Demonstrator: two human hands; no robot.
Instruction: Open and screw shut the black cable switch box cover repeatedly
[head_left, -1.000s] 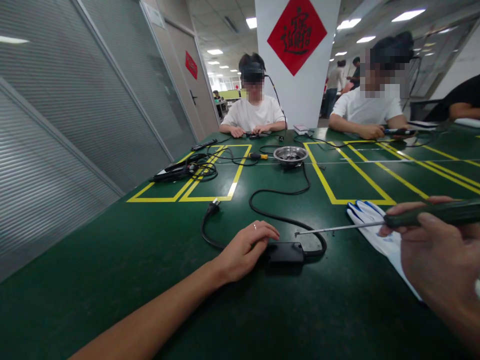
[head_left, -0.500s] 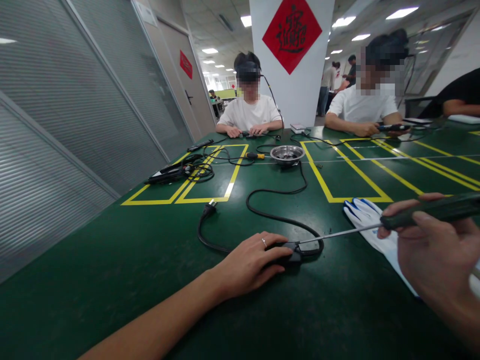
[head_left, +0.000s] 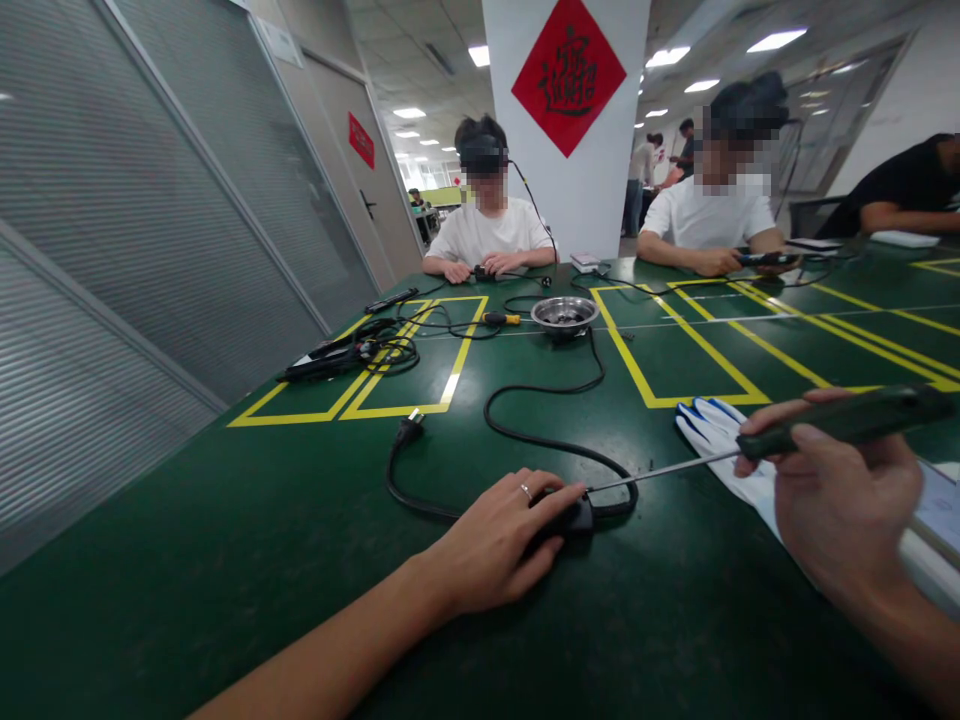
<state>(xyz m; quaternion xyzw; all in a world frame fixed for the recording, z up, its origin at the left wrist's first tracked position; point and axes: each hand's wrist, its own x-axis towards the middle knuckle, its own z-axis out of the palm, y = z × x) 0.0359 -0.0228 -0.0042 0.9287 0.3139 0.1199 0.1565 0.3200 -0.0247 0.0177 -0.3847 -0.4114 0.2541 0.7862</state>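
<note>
My left hand (head_left: 491, 540) lies over a black power adapter (head_left: 580, 518) on the green table, fingers closed about it and hiding most of it. A ring is on one finger. From the adapter a black cord (head_left: 517, 435) loops away, and a two-pin plug (head_left: 411, 428) rests beyond my wrist. My right hand (head_left: 840, 500) grips the dark green handle of a screwdriver (head_left: 855, 418). Its long metal shaft points left, almost level, and the tip meets the adapter's upper edge beside my left fingertips. Whether the tip sits in a seam, I cannot tell.
A white work glove (head_left: 716, 440) lies under my right hand. Farther off are a metal bowl (head_left: 564, 314), a yellow-handled screwdriver (head_left: 501, 319) and tangled black cables (head_left: 375, 350). Yellow tape (head_left: 397, 411) marks the table (head_left: 300, 520). Two people in white shirts sit opposite.
The whole view has shifted slightly. My left fingers have shifted on the adapter, the index fingertip now close by the screwdriver tip. The screwdriver stays against the adapter.
</note>
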